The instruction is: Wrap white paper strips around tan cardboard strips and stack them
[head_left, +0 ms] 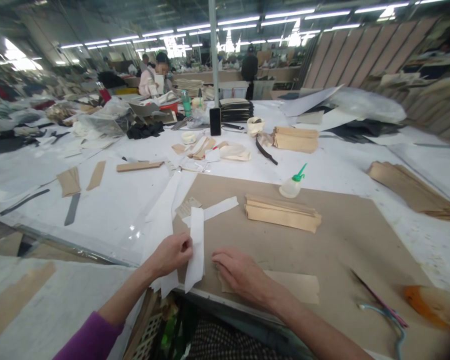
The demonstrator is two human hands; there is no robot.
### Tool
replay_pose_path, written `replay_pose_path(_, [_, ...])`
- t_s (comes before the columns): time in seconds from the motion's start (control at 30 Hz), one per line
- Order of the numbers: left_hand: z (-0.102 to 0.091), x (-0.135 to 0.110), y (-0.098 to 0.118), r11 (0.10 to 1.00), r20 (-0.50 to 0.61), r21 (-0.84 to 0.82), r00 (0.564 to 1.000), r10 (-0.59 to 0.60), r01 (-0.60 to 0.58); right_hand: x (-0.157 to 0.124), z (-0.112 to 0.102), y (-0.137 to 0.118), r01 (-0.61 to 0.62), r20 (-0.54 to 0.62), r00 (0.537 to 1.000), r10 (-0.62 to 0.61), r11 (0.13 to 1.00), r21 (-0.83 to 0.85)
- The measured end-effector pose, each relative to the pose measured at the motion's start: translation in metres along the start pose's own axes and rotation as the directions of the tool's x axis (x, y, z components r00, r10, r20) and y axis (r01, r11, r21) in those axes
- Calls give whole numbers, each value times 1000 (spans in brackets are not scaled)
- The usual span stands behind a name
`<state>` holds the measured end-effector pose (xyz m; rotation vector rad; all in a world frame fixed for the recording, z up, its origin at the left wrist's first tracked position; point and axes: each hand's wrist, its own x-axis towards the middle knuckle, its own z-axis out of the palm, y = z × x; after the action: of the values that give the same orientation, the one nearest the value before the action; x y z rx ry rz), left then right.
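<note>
My left hand (172, 254) is closed in a pinch on a long white strip (196, 250) that hangs over the table's front edge. My right hand (242, 272) lies flat, fingers stretched out, pressing a tan paper piece (296, 286) onto the brown cardboard mat (345, 235). Another white strip (219, 208) lies crossed behind the first. A stack of tan pieces (281, 212) sits on the mat just beyond my hands, with a small glue bottle with a green nozzle (293, 184) behind it.
More tan stacks lie at the right (416, 192) and at the back (295, 139). A black phone (215, 121) stands upright mid-table. Scissors (386, 312) and an orange object (431, 302) lie at the near right. A seated person (155, 75) works far behind.
</note>
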<state>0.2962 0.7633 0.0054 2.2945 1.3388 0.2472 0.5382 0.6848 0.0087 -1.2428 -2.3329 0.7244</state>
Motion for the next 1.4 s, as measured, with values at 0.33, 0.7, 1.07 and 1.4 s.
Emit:
replay_pose_path(0.33, [-20,-4,-5,888,-34,-448,995,96,-101,76,13,22,174,88,984,-153,928,-329])
replay_pose_path(0.7, [-25,-32,4,-93,-338,-912,861,-379,-399,95,35,0,-92,-50,995,82,960,-264])
replay_pose_path(1.07, [-54,-68,53,286,-424,-888,882,-205,-360,96,8,-7,-168,-142,961,236,911,376])
replay_pose_path(1.4, [16,-79,127,557,83,-807,897,434,-195,-96,-29,-7,-282,224,911,348,127,951])
